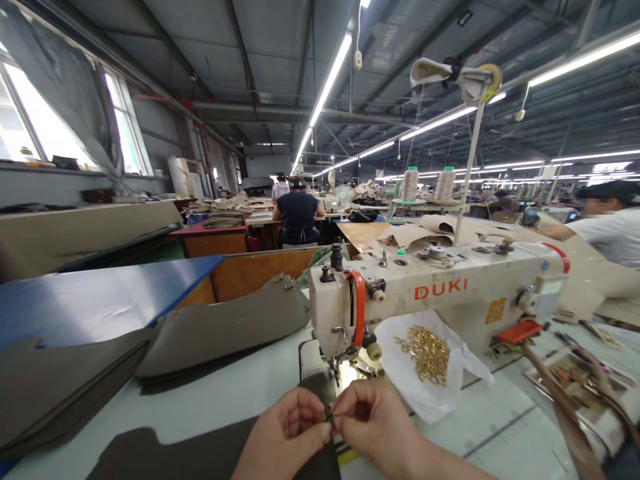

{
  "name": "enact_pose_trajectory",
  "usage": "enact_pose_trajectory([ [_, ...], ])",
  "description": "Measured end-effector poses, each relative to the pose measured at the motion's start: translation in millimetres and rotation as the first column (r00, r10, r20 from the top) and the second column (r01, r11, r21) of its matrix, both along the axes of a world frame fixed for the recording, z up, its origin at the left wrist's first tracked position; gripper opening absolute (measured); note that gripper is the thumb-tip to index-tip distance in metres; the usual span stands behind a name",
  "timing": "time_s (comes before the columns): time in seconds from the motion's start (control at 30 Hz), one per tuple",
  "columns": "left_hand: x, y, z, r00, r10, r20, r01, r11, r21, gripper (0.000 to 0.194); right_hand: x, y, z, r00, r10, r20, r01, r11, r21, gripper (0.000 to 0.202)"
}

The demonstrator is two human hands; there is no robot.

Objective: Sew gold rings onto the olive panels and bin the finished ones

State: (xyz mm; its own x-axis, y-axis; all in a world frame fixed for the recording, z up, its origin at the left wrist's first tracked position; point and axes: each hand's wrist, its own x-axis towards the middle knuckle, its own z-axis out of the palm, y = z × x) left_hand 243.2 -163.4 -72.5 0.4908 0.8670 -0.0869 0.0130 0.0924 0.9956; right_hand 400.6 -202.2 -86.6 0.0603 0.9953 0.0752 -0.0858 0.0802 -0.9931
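Note:
My left hand (287,437) and my right hand (377,423) meet just in front of the sewing machine's needle. Both are closed in a pinch, fingertips almost touching, on a small dark piece that the fingers mostly hide. Under them lies a dark grey-green fabric panel (190,452), its far end reaching the lit needle area. The sewing machine (390,290), cream with red parts, stands right behind the hands. To the right of the needle, a heap of gold metal rings (425,353) rests on a white sheet (443,400).
Stacked fabric panels (230,327) lie left of the machine, beside a blue-edged table (110,293). A tray (595,400) with small tools and straps is at right. Thread cones (410,185) stand behind. One co-worker (299,213) sits ahead; another person (613,227) is at right.

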Motion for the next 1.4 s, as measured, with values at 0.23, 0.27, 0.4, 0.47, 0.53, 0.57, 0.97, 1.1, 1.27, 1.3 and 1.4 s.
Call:
enact_pose_trajectory([
  [0.23,-1.1,-8.7,-0.4,0.99,0.123,-0.071,-0.104,0.968,0.226,0.014,1.2,-3.3,9.4,0.996,0.043,-0.082,-0.046,0.999,-0.029,0.015],
  [0.27,-1.4,-10.1,0.9,0.987,0.136,-0.082,-0.112,0.963,0.243,0.013,2.0,-3.6,10.9,0.993,0.054,-0.103,-0.057,0.998,-0.026,0.018],
  [0.4,-1.6,-13.4,6.7,0.981,0.164,-0.106,-0.129,0.95,0.284,0.011,4.0,-5.2,13.0,0.991,0.082,-0.107,-0.086,0.996,-0.033,0.024],
  [0.47,-1.0,-14.1,8.5,0.979,0.173,-0.11,-0.136,0.949,0.285,0.011,4.3,-6.0,12.0,0.995,0.082,-0.059,-0.084,0.996,-0.042,0.024],
  [0.53,-0.3,-14.7,8.5,0.976,0.182,-0.117,-0.143,0.948,0.284,0.011,4.5,-7.1,11.3,0.997,0.082,0.01,-0.081,0.996,-0.03,0.022],
  [0.57,0.0,-15.0,7.8,0.974,0.192,-0.118,-0.151,0.945,0.289,0.011,4.7,-7.7,11.3,0.995,0.083,0.051,-0.082,0.996,-0.017,0.02],
  [0.97,-13.2,-1.5,18.8,0.915,0.096,-0.393,0.107,0.88,0.463,0.011,15.2,-14.8,21.1,0.957,0.122,0.263,-0.115,0.992,-0.042,0.008],
  [1.1,-26.4,4.3,5.2,0.835,0.296,-0.464,0.141,0.7,0.7,0.021,18.0,-9.0,21.8,0.981,0.138,0.136,-0.112,0.977,-0.184,0.007],
  [1.27,-32.0,-6.9,-24.4,0.806,0.358,-0.472,0.249,0.519,0.818,0.029,11.5,4.7,24.8,0.973,0.158,0.169,-0.106,0.954,-0.279,0.009],
  [1.3,-32.0,-9.1,-27.2,0.804,0.377,-0.461,0.25,0.489,0.836,0.03,9.6,7.8,25.7,0.97,0.166,0.179,-0.107,0.948,-0.301,0.01],
  [1.4,-31.4,-12.7,-28.8,0.799,0.42,-0.43,0.259,0.405,0.877,0.029,5.3,15.9,28.7,0.957,0.2,0.212,-0.113,0.925,-0.362,0.014],
])
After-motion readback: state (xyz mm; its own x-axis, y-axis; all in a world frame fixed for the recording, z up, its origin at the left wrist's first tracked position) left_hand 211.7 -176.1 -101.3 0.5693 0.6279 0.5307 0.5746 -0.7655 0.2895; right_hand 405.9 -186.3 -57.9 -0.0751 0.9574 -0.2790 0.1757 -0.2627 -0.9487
